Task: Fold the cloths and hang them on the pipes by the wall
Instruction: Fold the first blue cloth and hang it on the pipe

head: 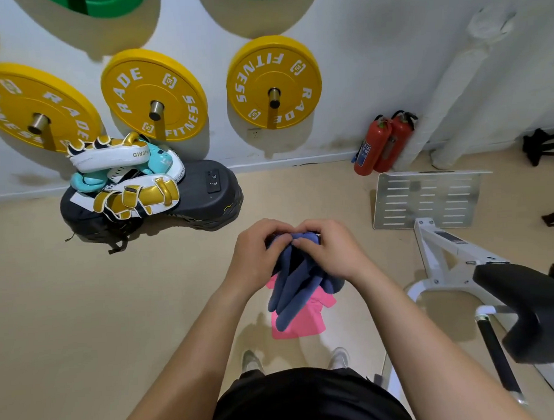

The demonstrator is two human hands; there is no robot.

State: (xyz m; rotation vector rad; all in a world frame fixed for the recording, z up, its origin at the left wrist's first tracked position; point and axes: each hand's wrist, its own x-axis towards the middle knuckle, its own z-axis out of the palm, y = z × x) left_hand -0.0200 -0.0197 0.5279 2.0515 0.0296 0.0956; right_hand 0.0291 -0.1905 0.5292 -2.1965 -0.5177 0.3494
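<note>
Below yellow "RADE FITNESS" plates [273,83], left hand [255,258] and right hand [329,248] grip blue cloth [299,285].

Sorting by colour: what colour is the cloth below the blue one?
The cloth is pink; head view.

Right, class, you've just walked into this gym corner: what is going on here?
A person stands facing the wall, gripping a bunched blue cloth at its top with both the left hand and the right hand, fingers curled round it. A pink cloth hangs beneath it. Neither is neatly folded yet, and no cloth shows on the white pipes in the corner to the right, beside two red fire extinguishers.
</note>
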